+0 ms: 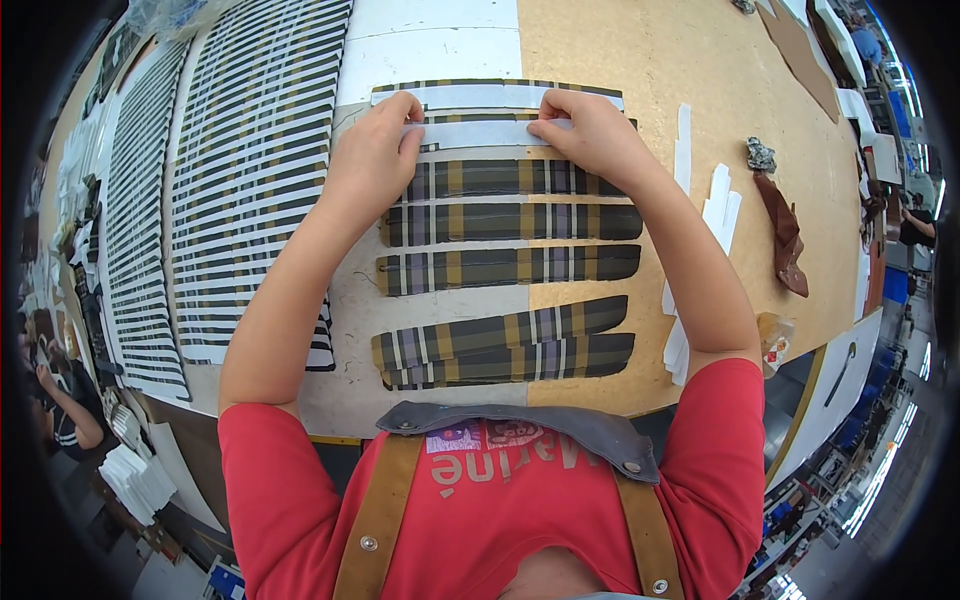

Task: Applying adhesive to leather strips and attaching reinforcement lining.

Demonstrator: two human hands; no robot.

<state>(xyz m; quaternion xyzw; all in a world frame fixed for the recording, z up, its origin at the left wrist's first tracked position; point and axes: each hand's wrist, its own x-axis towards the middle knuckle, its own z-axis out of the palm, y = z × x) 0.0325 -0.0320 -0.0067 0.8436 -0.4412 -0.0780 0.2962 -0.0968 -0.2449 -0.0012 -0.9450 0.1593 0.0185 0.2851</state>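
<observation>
1. Two plaid strips at the far end of the row already topped with white: one finished strip (497, 95) at the very top, and right below it the white strip (480, 132) being laid down now.
2. Five bare plaid strips (510, 220) left nearer the body, lined up one under another on the counter (620, 60), none with white on them yet. Looks under halfway through this batch, just judging by the count.
3. Big stacks of finished striped pieces (250, 150) off to the left, so plenty done there by the look of it.
4. Spare white strips (718, 210) lying by the right forearm, on the brown part of the counter, well apart from the row.
5. Left hand (372, 160) pressing down on the left end of the white strip, fingers curled over it, fingertips together on the edge.
6. Right hand (590, 128) doing the same on the right part, thumb and fingers pinched close on the strip's edge.
7. White strip stretched flat between both grips, sitting on top of a plaid strip, touching it, roughly lined up with it. Not lifted, can't tell if stuck down fully.
8. Brown leather scrap (785, 235) out to the right, not involved.
</observation>
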